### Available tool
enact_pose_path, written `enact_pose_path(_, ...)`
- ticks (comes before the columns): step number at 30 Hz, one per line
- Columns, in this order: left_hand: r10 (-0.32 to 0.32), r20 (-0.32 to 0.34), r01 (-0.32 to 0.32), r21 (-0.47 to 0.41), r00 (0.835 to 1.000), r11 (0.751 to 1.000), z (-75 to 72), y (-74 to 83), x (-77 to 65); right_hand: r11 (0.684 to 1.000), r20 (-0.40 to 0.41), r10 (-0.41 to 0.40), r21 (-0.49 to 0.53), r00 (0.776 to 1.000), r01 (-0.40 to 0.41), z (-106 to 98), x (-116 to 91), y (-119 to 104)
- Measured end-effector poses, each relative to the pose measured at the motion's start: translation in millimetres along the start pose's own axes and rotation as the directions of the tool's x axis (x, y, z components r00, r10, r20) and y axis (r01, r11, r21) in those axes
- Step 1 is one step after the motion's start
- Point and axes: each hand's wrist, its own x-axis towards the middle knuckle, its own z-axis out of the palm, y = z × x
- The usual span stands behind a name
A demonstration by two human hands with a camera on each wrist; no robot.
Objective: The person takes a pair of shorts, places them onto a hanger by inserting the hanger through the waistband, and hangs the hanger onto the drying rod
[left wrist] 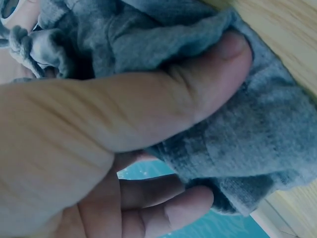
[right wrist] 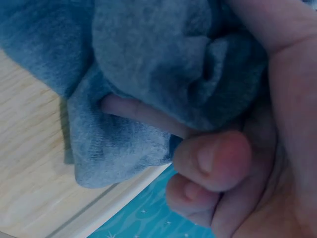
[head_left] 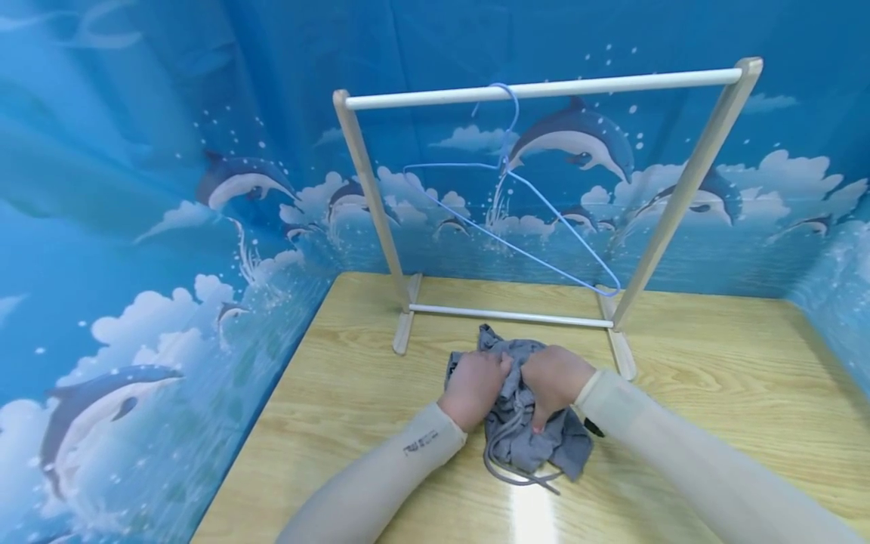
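Note:
A crumpled grey cloth garment with a drawstring (head_left: 526,447) lies on the wooden table below the rack. My left hand (head_left: 474,384) grips its left side. In the left wrist view, the thumb presses over a fold of the grey cloth (left wrist: 247,131) while other fingers curl beneath. On the garment's right side, my right hand (head_left: 556,376) holds bunched fabric. The right wrist view has one finger tucked into the grey cloth (right wrist: 143,54) and the others curled beside it. The garment's exact kind cannot be made out, and part of it is hidden under both hands.
Behind the garment stands a wooden rack with a white top rail (head_left: 612,85) and a lower bar (head_left: 510,314). A light-blue hanger (head_left: 506,168) hangs from the rail, tilted down to the right. Dolphin-printed curtains (head_left: 170,196) surround the table (head_left: 353,400).

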Motion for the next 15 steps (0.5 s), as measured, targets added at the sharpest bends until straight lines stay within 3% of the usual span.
enact_pose_path(8,-0.022,0.042,0.021,0.027,0.999,0.999,-2.0,3.6,-2.8,0.999,-0.027,0.013,0.031,1.000,-0.012,2,-4,-2)
enact_pose_path(11,-0.022,0.023,0.021,0.026,0.999,0.999,-3.6,2.5,-4.1,0.999,-0.041,0.014,0.035,0.999,-0.013,1,-6,-3)
enact_pose_path(15,-0.042,-0.017,0.041,-0.055,0.999,0.998,-5.2,0.9,-7.3,0.998,-0.068,0.010,0.059,0.998,-0.006,3,-12,-3)
